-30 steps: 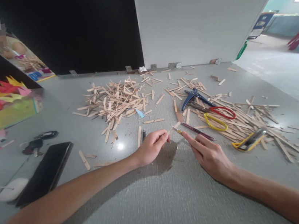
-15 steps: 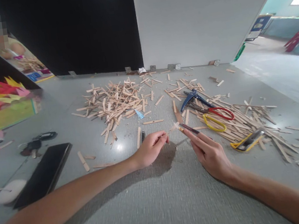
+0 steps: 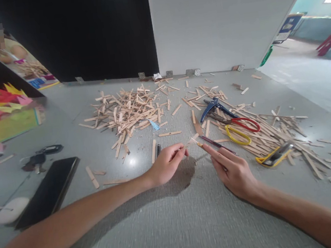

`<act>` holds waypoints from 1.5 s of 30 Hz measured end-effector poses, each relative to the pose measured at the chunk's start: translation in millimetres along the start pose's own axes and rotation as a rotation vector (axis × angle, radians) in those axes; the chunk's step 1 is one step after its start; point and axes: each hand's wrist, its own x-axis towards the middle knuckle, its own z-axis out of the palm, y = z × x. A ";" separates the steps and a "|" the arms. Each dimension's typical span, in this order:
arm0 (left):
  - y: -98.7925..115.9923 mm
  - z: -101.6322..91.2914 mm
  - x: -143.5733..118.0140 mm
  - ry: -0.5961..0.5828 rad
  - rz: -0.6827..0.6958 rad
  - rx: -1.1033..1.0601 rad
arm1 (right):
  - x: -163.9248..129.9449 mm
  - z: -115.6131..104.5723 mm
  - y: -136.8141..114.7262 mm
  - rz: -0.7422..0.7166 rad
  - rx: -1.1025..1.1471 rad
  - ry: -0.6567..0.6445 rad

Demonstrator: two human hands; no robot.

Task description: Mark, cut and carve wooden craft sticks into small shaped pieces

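Pinched in the fingertips of my left hand [image 3: 167, 165] is a short wooden craft stick [image 3: 192, 140], pointing to the right. My right hand [image 3: 233, 168] is closed around a small paintbrush [image 3: 199, 144] with a yellowish ferrule and a pale tip; most of its handle is hidden in the fingers. The brush tip is at or very near the stick's outer end; contact is unclear. Behind my right fingers lies a slim dark red pencil-like rod [image 3: 217, 145]. A black pen [image 3: 158, 150] and a loose craft stick [image 3: 153, 151] lie beyond my left hand.
Heaped craft sticks [image 3: 133, 112] lie at the back; more spread right, under red-and-yellow-handled scissors [image 3: 238, 131], blue-handled pliers [image 3: 212, 107] and a yellow utility knife [image 3: 276, 154]. At left are a phone [image 3: 49, 192], keys [image 3: 36, 162] and a box of folded paper [image 3: 4, 127]. Another person sits beyond.
The brush tip has shifted slightly down and towards me along the stick's end. My left hand stays almost still, its hold on the stick unchanged.
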 end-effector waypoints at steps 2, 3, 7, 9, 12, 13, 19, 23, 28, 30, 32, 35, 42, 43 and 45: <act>1.0 0.6 -1.1 0.021 0.010 -0.008 | 0.3 -1.0 -1.8 -0.026 0.016 -0.008; 1.9 0.9 -1.6 0.035 0.016 0.000 | 0.4 -1.4 -2.4 -0.027 0.021 -0.013; 5.7 1.1 -2.7 0.078 0.043 0.051 | 0.2 -1.9 -2.9 -0.018 0.033 -0.027; 6.6 1.1 -2.6 0.078 0.052 0.059 | 0.2 -1.8 -2.8 -0.027 0.043 -0.032; 6.3 1.2 -2.4 0.085 0.069 0.064 | 0.7 -1.6 -2.7 -0.034 0.033 -0.036; 6.1 1.3 -2.4 0.085 0.074 0.065 | 1.0 -1.5 -2.7 -0.038 0.024 -0.033; 6.6 1.1 -3.5 0.078 0.087 0.072 | 0.3 -0.8 -1.4 -0.089 0.025 -0.001; 6.4 0.3 -3.1 0.076 0.084 0.086 | -3.0 0.6 0.6 -0.088 0.033 -0.011; 5.6 0.6 -3.0 0.080 0.079 0.098 | -4.1 1.3 1.9 -0.088 0.025 -0.021; 6.4 0.9 -3.1 0.075 0.072 0.096 | -2.9 0.9 1.5 -0.090 0.027 -0.013; 7.6 1.0 -3.2 0.073 0.066 0.094 | -1.6 0.6 0.6 -0.092 0.027 -0.002; 9.2 1.1 -3.1 0.074 0.063 0.091 | -0.4 0.2 -1.4 -0.098 0.014 0.010; 9.7 -0.4 -2.9 0.003 0.031 0.088 | 2.5 -5.4 -7.6 0.052 0.053 0.084; 10.1 -0.8 -2.9 -0.034 0.028 0.092 | 3.5 -6.4 -8.6 0.092 0.060 0.090; 11.2 -1.4 -3.1 -0.103 0.032 0.097 | 5.7 -7.8 -10.8 0.137 0.091 0.078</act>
